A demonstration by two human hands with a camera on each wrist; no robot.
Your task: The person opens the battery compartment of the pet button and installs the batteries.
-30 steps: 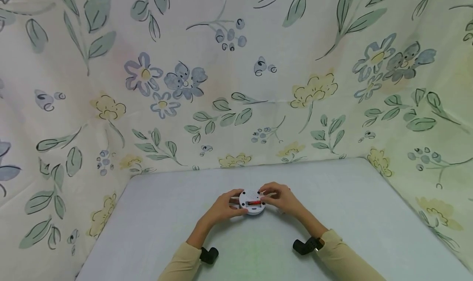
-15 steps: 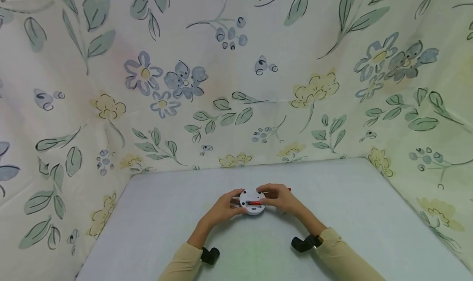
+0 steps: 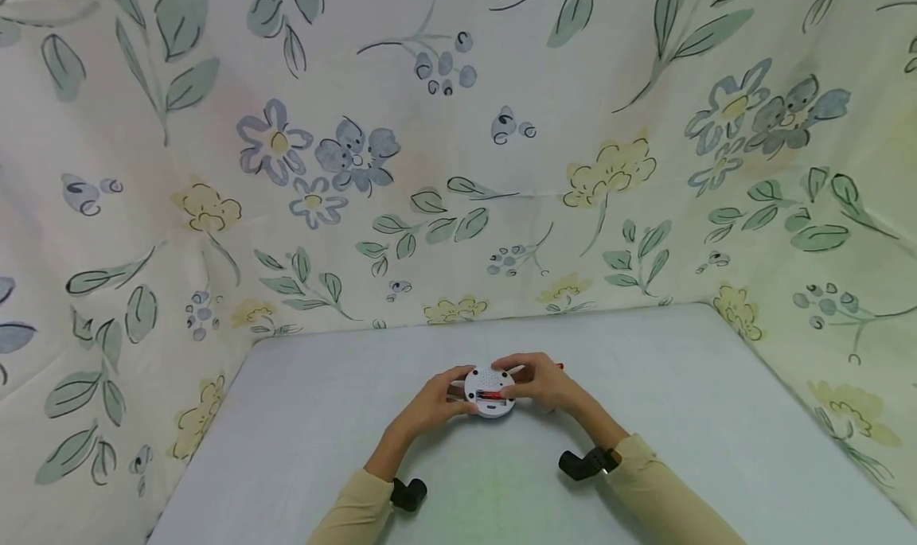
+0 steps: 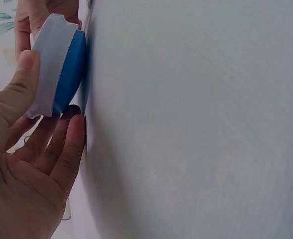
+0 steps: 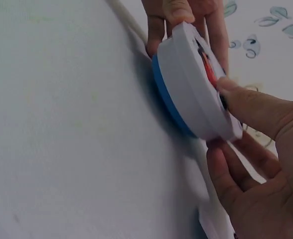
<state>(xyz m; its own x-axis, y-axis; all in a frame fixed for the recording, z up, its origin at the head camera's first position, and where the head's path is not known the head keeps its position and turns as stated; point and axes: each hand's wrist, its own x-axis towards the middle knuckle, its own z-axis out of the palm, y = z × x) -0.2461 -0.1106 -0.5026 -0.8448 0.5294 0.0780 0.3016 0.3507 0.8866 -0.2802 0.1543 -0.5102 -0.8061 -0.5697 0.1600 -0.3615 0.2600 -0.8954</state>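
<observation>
A round white device [image 3: 489,379] with a blue far side faces up with its battery compartment uncovered. Inside lies a red battery [image 3: 490,395]. My left hand [image 3: 431,402] grips the rim from the left, thumb on the near edge and fingers beneath, as the left wrist view shows with the blue underside [image 4: 71,72]. From the right, my right hand [image 3: 540,382] holds the rim with its fingers, while its thumb [image 5: 246,102] presses at the battery's end. The device stands tilted just over the table; whether it touches is hard to tell.
A small red thing [image 3: 561,365] peeks out behind my right hand, mostly hidden. In the right wrist view a white piece [image 5: 215,219] lies at the bottom edge. The white table [image 3: 344,418] ends at a floral cloth [image 3: 458,211] behind and on both sides.
My right hand has shifted slightly left over the device, its thumb farther along the battery. The red thing behind that hand shows more than a second ago. My left hand stays put.
</observation>
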